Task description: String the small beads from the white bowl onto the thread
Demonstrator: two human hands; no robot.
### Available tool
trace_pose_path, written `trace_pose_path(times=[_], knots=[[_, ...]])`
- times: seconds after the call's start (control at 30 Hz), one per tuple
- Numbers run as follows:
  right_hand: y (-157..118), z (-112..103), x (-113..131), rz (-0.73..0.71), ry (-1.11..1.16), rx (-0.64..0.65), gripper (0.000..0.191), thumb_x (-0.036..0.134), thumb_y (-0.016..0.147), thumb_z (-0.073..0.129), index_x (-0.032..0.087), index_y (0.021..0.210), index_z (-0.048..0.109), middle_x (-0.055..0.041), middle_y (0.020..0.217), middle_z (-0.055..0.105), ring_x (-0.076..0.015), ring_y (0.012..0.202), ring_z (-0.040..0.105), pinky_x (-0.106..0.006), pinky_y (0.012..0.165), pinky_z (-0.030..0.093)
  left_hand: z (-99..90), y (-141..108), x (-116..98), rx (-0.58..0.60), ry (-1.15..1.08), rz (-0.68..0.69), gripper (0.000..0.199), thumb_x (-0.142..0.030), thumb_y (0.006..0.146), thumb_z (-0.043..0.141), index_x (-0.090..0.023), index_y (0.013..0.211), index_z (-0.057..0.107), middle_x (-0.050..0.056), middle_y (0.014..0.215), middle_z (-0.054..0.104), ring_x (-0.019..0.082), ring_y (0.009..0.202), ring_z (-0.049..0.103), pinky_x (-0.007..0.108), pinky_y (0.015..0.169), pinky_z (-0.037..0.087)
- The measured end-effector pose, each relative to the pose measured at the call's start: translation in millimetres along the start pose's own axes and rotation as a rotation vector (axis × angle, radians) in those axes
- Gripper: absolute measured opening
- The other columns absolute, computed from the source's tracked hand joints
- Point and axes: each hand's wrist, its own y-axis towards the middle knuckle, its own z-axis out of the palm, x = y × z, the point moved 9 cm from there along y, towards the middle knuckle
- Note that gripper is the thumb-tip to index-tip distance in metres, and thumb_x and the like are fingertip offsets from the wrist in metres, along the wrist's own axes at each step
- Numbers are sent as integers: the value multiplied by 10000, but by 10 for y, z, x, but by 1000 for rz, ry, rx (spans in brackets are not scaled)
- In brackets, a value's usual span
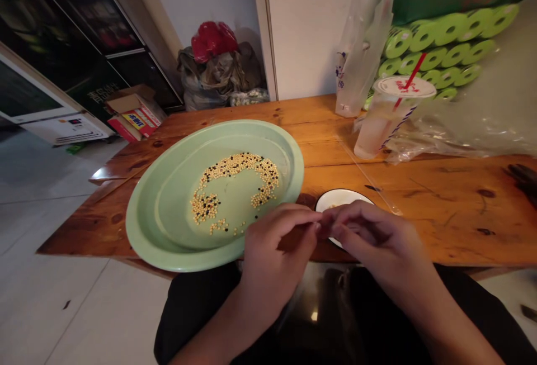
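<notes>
The left hand (272, 264) and the right hand (377, 236) are held just above the near edge of the wooden tabletop (440, 214), with the forearms angled inward from 7 and 5 o'clock over a lap covered by black trousers (197, 320). Both wrists are bent and the fingers are curled, with the fingertips (319, 225) of the two hands brought together in a tight pinch. Whether anything is grasped there cannot be told, as the fingers hide any small item.

A white bowl with a dark rim (339, 200) is placed at 12 o'clock, touching the view of the fingers and partly hidden by them, and a few yellow beans (331, 206) are seen inside it. A wide pale-green plate (159, 225) is set at 10 o'clock, its rim passing just beneath the left hand and lying close to the near edge. Yellow soybeans (235, 166) mixed with black beans (205, 208) are spread in a curved band across its well, and a bare green area is left inside the curve.

Open wood is left at 3 o'clock, as far as a dark object (522, 178) at the right edge. A lidded plastic cup with a red straw (390, 113) stands at 1 o'clock, beside a crumpled clear plastic bag (461, 136). Green-wrapped rolls (436, 41) are stacked beyond it. A white tile floor (84, 303) is seen past the tabletop's left edge.
</notes>
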Motion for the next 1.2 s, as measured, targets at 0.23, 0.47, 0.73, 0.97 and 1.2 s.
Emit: trace_pose_path(times=[0.23,0.47,0.73,0.97,1.2], knots=[[-25,-27,-131,67,103,20,126,188,763,761,200,729,640,-43,876,760,-155,749,734,-225,706,605,-20,-19,44,-28,-91,-77,185,-44,801,683,-208,863,743,7,893,774,136,798,701,258,786,579],[-83,39,28,-18,170,93,141,160,864,663,201,735,623,-25,807,725,-138,745,706,-245,726,588,-10,-79,178,-23,-392,-289,185,-57,778,730,-231,828,771,-16,871,767,108,815,712,181,753,581],[-113,33,71,-37,163,89,102,164,853,676,203,764,643,-26,821,693,-150,782,704,-251,728,609,120,-136,301,15,-687,-411,186,-75,798,737,-250,836,786,-25,862,770,86,768,723,147,715,597],[-130,25,84,-31,200,79,113,129,850,670,201,763,658,-18,825,702,-135,763,707,-224,724,606,142,-154,294,33,-742,-417,195,-66,805,731,-248,842,790,-23,865,770,87,772,722,147,720,600],[-53,62,131,20,214,102,114,177,817,707,216,712,688,0,738,699,-158,732,703,-286,729,606,70,-143,297,-36,-700,-338,192,-61,785,742,-235,853,783,-20,869,776,128,776,726,249,769,621]])
